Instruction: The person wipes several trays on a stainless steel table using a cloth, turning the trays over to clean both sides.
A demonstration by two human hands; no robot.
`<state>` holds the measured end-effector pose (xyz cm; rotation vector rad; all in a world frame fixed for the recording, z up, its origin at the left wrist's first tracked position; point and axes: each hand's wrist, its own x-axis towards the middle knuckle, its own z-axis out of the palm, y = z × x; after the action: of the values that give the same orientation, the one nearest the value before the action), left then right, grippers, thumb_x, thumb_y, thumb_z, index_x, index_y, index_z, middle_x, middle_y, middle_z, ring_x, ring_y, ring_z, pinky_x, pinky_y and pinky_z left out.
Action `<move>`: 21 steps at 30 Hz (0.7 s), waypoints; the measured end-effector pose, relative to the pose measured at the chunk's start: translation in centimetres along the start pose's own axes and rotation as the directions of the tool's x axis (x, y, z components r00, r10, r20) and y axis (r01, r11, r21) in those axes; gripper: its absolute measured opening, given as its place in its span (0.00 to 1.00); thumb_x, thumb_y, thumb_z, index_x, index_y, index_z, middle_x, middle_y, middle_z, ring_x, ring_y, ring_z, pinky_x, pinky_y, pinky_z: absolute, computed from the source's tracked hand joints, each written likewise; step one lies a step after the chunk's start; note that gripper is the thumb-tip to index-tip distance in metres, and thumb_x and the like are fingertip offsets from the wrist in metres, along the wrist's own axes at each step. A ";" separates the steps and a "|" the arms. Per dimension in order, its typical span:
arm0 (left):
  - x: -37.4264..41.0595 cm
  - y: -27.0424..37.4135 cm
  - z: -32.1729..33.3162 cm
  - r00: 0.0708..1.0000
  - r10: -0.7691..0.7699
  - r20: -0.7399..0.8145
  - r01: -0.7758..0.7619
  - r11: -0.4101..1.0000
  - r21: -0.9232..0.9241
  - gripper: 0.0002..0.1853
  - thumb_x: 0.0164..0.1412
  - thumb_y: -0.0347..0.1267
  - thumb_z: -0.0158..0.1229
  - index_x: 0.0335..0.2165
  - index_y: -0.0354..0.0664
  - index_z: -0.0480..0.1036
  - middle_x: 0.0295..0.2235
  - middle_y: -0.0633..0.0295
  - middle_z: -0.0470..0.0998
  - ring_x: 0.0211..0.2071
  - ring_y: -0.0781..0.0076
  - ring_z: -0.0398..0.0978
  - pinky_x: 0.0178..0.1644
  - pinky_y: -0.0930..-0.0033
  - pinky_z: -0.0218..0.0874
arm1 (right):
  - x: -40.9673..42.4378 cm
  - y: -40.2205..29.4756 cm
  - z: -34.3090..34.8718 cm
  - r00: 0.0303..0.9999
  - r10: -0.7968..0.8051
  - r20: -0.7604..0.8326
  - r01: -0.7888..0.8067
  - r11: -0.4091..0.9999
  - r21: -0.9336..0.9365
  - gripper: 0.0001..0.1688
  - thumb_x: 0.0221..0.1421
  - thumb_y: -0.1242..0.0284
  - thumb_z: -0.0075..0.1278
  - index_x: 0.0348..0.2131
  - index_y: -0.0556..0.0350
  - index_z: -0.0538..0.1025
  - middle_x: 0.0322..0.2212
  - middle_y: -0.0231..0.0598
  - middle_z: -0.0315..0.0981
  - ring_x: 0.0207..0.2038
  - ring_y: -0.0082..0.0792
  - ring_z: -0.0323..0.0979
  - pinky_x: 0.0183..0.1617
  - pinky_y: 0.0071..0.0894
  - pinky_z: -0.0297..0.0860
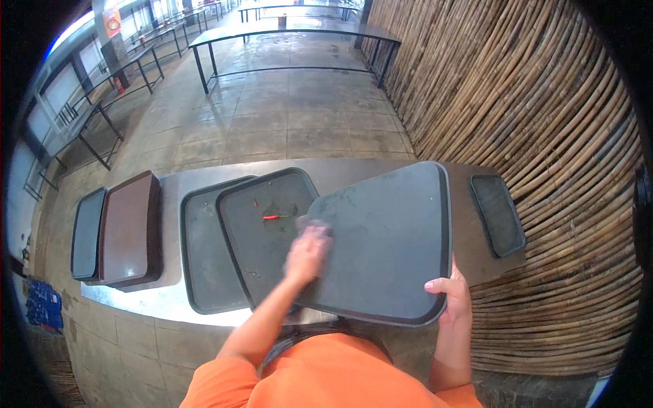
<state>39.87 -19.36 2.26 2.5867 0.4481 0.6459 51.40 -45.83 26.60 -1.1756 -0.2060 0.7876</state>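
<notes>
My right hand (pixel 453 293) grips a dark grey serving tray (pixel 382 245) by its right edge, the thumb lying over the rim. The tray is tilted above the metal table (pixel 245 166). My left hand (pixel 306 257), blurred, presses a bunched greyish cloth (pixel 317 228) against the tray's left end. Below and left of it lies a second dark tray (pixel 265 255) with a red chilli pepper (pixel 271 218), a smaller red scrap (pixel 255 202) and wet smudges on it. That tray overlaps another dark tray (pixel 204 265).
At the table's left end stand a stack of brown trays (pixel 127 229) and a stack of dark trays (pixel 88 234). One dark tray (pixel 497 217) lies at the right end, beside a wall of bamboo poles (pixel 551 168). Farther off is a long table (pixel 296 28).
</notes>
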 end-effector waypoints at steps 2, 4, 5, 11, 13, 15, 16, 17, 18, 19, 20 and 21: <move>-1.3 -3.7 1.0 0.925 -0.368 0.096 0.378 0.916 -0.134 0.19 0.65 0.35 0.43 0.49 0.37 0.71 0.55 0.46 0.69 0.58 0.46 0.63 0.58 0.52 0.57 | 0.2 -0.3 0.0 0.999 0.017 -0.042 -0.018 1.000 -0.009 0.48 0.30 0.85 0.49 0.58 0.61 0.62 0.41 0.42 0.70 0.40 0.36 0.72 0.48 0.33 0.71; 1.3 3.2 -0.1 0.884 -0.437 0.167 0.467 0.844 -0.264 0.20 0.64 0.35 0.46 0.51 0.39 0.71 0.55 0.47 0.70 0.57 0.46 0.65 0.59 0.53 0.55 | 0.3 -0.6 -1.5 0.997 0.014 -0.075 -0.015 1.000 -0.020 0.47 0.30 0.85 0.49 0.57 0.61 0.63 0.41 0.42 0.71 0.40 0.36 0.72 0.48 0.33 0.71; 2.4 8.1 -1.6 0.857 -0.474 0.201 0.515 0.794 -0.323 0.20 0.64 0.36 0.48 0.51 0.40 0.71 0.54 0.47 0.70 0.56 0.45 0.65 0.60 0.53 0.55 | 0.3 -0.8 -2.1 0.997 0.016 -0.080 -0.018 0.999 -0.028 0.47 0.30 0.85 0.49 0.57 0.60 0.63 0.41 0.42 0.71 0.40 0.36 0.73 0.47 0.33 0.71; 9.4 21.1 -7.2 0.982 0.110 -0.152 -0.180 0.785 -0.592 0.23 0.61 0.33 0.53 0.56 0.44 0.68 0.61 0.49 0.62 0.59 0.50 0.63 0.62 0.54 0.52 | -0.6 -1.4 -0.4 1.000 0.012 -0.028 -0.014 0.998 -0.059 0.48 0.29 0.86 0.48 0.57 0.60 0.63 0.43 0.41 0.69 0.45 0.37 0.71 0.51 0.33 0.68; 12.9 16.9 -4.2 0.991 0.023 -0.135 -0.095 0.827 -0.555 0.23 0.63 0.34 0.51 0.55 0.43 0.68 0.61 0.49 0.63 0.59 0.50 0.63 0.63 0.55 0.52 | -1.4 -1.2 -0.7 0.999 0.026 -0.037 -0.030 0.994 -0.109 0.50 0.28 0.86 0.48 0.58 0.60 0.62 0.45 0.40 0.69 0.46 0.37 0.70 0.53 0.31 0.67; 12.9 9.2 -0.2 0.967 -0.221 -0.130 0.151 0.902 -0.405 0.20 0.66 0.36 0.44 0.51 0.42 0.73 0.56 0.50 0.69 0.57 0.51 0.66 0.60 0.56 0.57 | -2.2 -1.0 -0.3 0.998 0.040 -0.045 -0.045 0.992 -0.118 0.51 0.27 0.86 0.48 0.58 0.60 0.62 0.45 0.40 0.69 0.46 0.36 0.70 0.53 0.31 0.66; 11.2 3.0 2.4 0.977 -0.162 -0.136 0.107 0.932 -0.345 0.21 0.67 0.37 0.40 0.52 0.42 0.72 0.56 0.51 0.69 0.58 0.53 0.65 0.61 0.56 0.55 | -2.1 -1.2 0.3 0.999 0.030 -0.039 -0.036 0.986 -0.163 0.51 0.27 0.86 0.48 0.58 0.60 0.62 0.45 0.39 0.69 0.46 0.35 0.69 0.53 0.30 0.65; 8.6 -2.8 4.6 0.970 -0.236 -0.050 0.216 0.943 -0.254 0.22 0.67 0.38 0.40 0.54 0.41 0.70 0.57 0.51 0.68 0.60 0.55 0.63 0.62 0.56 0.54 | -1.8 -1.5 0.6 0.999 0.044 -0.001 -0.043 0.987 -0.155 0.51 0.27 0.86 0.48 0.58 0.61 0.62 0.45 0.39 0.69 0.46 0.35 0.69 0.53 0.30 0.65; 7.3 -3.3 5.4 0.928 -0.372 0.018 0.362 0.889 -0.280 0.23 0.67 0.39 0.40 0.54 0.41 0.69 0.57 0.51 0.68 0.60 0.54 0.62 0.62 0.56 0.54 | -1.5 -1.5 -0.5 0.999 0.052 -0.011 -0.053 0.988 -0.146 0.51 0.27 0.86 0.48 0.59 0.61 0.62 0.45 0.39 0.69 0.47 0.36 0.69 0.54 0.29 0.64; 6.7 -2.7 5.0 0.860 -0.504 0.078 0.503 0.815 -0.288 0.24 0.67 0.40 0.41 0.55 0.41 0.69 0.58 0.51 0.68 0.61 0.53 0.62 0.62 0.56 0.53 | -1.3 -1.6 -1.0 0.998 0.061 -0.006 -0.061 0.988 -0.139 0.51 0.27 0.86 0.48 0.59 0.61 0.62 0.45 0.39 0.69 0.47 0.36 0.68 0.54 0.29 0.64; 6.4 -1.1 5.3 0.807 -0.582 0.101 0.584 0.758 -0.290 0.23 0.66 0.39 0.43 0.55 0.41 0.69 0.57 0.51 0.68 0.60 0.51 0.62 0.62 0.57 0.54 | -1.2 -1.8 -0.9 0.998 0.055 -0.012 -0.056 0.988 -0.142 0.52 0.27 0.85 0.48 0.59 0.61 0.61 0.46 0.40 0.69 0.48 0.36 0.68 0.54 0.29 0.64; 6.2 2.1 4.6 0.744 -0.656 0.123 0.659 0.694 -0.289 0.23 0.65 0.39 0.45 0.55 0.41 0.69 0.57 0.51 0.68 0.59 0.49 0.63 0.61 0.57 0.55 | -1.1 -2.0 -0.6 0.999 0.049 -0.015 -0.051 0.988 -0.146 0.52 0.27 0.85 0.48 0.60 0.61 0.60 0.46 0.40 0.69 0.48 0.36 0.68 0.54 0.28 0.64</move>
<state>47.82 -20.17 1.90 1.9144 1.1077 0.3939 51.81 -47.28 28.35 -1.3276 -0.2290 0.8205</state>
